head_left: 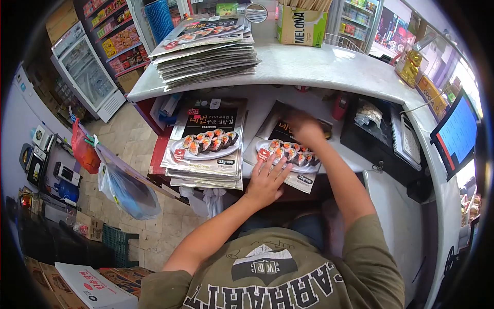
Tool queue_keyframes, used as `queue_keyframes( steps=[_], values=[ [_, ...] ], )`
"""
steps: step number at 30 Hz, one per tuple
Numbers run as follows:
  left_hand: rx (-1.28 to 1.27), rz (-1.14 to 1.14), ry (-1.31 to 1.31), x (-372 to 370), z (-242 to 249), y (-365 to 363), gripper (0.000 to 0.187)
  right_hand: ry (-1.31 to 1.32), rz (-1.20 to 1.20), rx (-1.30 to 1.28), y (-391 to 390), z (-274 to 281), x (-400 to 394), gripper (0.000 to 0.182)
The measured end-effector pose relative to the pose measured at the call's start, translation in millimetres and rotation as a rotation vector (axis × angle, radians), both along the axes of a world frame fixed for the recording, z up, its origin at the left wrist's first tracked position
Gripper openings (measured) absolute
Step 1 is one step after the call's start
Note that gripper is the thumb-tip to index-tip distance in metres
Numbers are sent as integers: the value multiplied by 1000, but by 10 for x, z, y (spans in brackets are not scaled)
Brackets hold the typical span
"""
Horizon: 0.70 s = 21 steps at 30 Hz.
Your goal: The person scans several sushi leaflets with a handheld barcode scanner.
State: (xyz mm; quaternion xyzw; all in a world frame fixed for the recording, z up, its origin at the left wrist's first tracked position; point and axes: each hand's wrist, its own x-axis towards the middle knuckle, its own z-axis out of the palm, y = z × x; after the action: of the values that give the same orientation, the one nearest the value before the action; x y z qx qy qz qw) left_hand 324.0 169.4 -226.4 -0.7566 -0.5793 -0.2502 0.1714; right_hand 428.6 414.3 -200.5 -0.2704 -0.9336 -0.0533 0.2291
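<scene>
A black-and-silver seaweed packet [267, 146] with sushi rolls printed on it lies slightly turned on the lower shelf. My left hand [266, 181] rests flat on its lower part, fingers spread. Over its upper part is my right hand [309, 130], smeared by motion, so its fingers cannot be made out. Just left of it is a pile of matching seaweed packets [206, 139]. A taller stack of the same kind of packets [206, 59] sits on the upper counter.
The white upper counter [309, 67] overhangs the shelf. On it stands a Melona box [300, 26] holding wooden sticks. Right of my hands are a black box [368, 129], a spiral notebook [406, 136] and a monitor [456, 136]. Plastic bags [126, 190] hang at left.
</scene>
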Motion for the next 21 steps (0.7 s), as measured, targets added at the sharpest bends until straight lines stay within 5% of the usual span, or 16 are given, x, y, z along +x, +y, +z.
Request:
queue_keyframes(
  steps=[1, 4, 6, 8, 12, 14, 16, 18, 21],
  values=[
    [-1, -2, 1, 3, -55, -3, 90, -130, 88, -149, -525, 339, -60, 32],
    [1, 20, 6, -12, -88, 40, 91, 16, 655, -282, -815, 413, -158, 36],
    [3, -1, 20, -4, -37, 12, 92, -65, 381, -119, -283, 171, -186, 35],
    [13, 5, 25, 2, -47, 19, 92, 150, -107, -169, -151, 351, -121, 33],
    [5, 13, 41, -5, -153, 10, 92, -233, 144, -247, -696, 381, -277, 36],
    [6, 20, 32, -25, -139, 55, 92, -8, 642, -336, -776, 413, -199, 36],
    [7, -8, 18, -5, -33, 12, 92, -260, 270, -269, -382, 403, -251, 34],
    [4, 2, 21, 10, -29, 13, 91, 116, -175, -333, -64, 276, -151, 31],
    [-4, 3, 41, -3, -60, 7, 92, -58, 0, -286, -387, 356, -201, 33]
  ],
)
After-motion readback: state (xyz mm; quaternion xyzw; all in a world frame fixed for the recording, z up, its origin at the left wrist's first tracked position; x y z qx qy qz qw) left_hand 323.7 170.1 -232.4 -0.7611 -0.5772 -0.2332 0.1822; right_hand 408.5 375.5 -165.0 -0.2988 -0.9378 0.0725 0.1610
